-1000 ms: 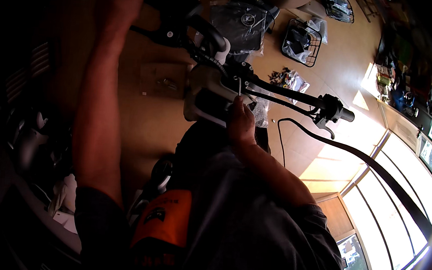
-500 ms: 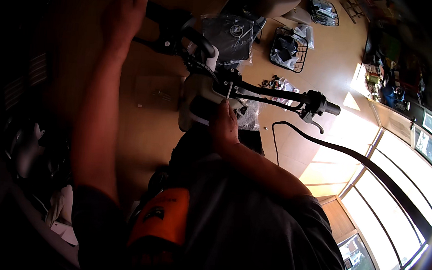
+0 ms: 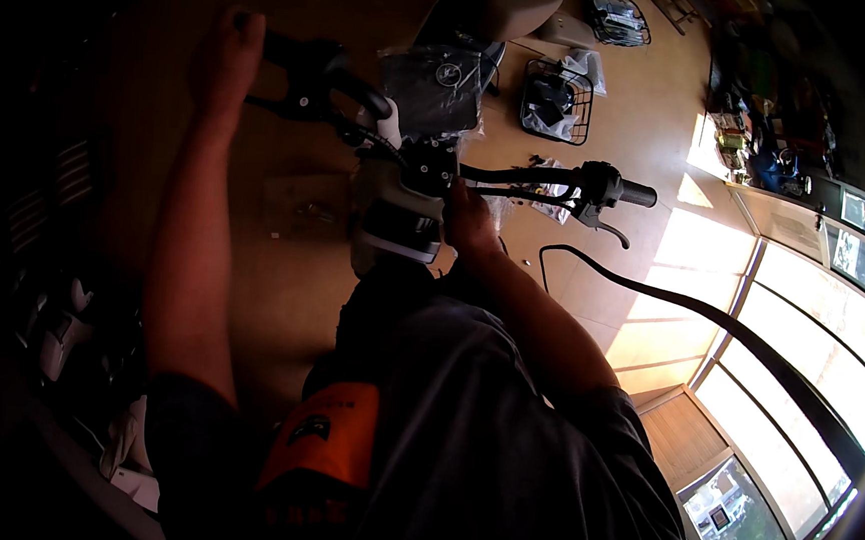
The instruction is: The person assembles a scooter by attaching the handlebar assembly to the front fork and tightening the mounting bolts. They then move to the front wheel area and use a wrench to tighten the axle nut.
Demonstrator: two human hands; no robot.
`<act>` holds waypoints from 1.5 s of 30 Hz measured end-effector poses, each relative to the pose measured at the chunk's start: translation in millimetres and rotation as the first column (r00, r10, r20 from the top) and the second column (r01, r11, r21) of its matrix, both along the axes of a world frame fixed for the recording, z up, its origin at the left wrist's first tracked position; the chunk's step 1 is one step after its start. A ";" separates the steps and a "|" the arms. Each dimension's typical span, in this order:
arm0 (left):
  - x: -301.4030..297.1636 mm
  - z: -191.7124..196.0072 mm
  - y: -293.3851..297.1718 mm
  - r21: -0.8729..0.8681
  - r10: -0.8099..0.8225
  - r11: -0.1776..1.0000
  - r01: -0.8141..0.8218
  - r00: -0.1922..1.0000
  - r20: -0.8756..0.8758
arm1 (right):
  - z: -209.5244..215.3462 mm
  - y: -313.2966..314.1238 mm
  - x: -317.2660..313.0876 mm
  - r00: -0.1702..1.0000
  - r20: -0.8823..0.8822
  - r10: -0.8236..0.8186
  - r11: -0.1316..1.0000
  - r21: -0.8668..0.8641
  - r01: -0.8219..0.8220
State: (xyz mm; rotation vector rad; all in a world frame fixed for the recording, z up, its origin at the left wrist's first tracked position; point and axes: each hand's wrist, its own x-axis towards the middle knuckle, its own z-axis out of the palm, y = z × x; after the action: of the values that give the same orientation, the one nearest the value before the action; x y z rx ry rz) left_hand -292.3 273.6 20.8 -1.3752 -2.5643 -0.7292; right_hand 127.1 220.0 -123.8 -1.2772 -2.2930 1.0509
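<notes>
A black handlebar [image 3: 534, 182] with brake levers runs across in front of me. My left hand [image 3: 228, 65] is closed round its left grip, which lies in shadow. My right hand [image 3: 471, 223] is closed at the middle of the bar, beside the black stem clamp [image 3: 427, 169] with its small bolts. A slim metal hex key sits in its fingers, though mostly hidden now. Just below the clamp is a pale headlamp-like housing [image 3: 400, 236] with a dark face. At the right end, the grip [image 3: 638, 194] and brake lever [image 3: 613, 235] are free of any hand.
Beyond the bar, a clear plastic bag [image 3: 430, 89] covers a dark part near a beige seat [image 3: 519, 5]. Wire baskets [image 3: 588, 120] with wrapped parts stand on the floor. A dark strap [image 3: 691, 300] curves across the right. Loaded shelves [image 3: 761, 158] and bright windows [image 3: 795, 396] lie beyond.
The handlebar has turned, its left end coming nearer to me and its right end going farther away. Both hands moved with it. The housing's dark face shows more; the metal tool shows less.
</notes>
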 end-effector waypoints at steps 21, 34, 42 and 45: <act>8.6 10.9 -2.0 -0.087 0.050 0.995 -0.043 0.996 0.075 | 3.8 8.4 -4.3 0.963 0.228 0.143 0.989 -0.065 -0.132; 13.9 16.7 -8.4 -0.121 0.087 0.990 -0.071 0.988 0.128 | 63.2 -9.7 -64.6 0.535 -0.185 -0.824 0.077 -0.973 -0.217; 13.2 14.7 -1.5 -0.055 0.019 0.998 -0.012 0.993 0.115 | 58.5 38.1 0.7 0.758 0.062 -0.649 -0.248 -0.959 -0.134; 2.0 3.0 -0.8 0.019 0.012 1.000 -0.013 0.998 0.060 | 57.3 40.5 0.5 0.798 0.105 -0.593 -0.265 -0.962 -0.071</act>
State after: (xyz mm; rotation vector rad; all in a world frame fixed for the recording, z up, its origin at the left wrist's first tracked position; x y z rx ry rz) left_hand -290.3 272.8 23.8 -1.3502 -2.6019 -0.8023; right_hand 127.5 260.6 -66.5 -1.4883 -0.1138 2.7449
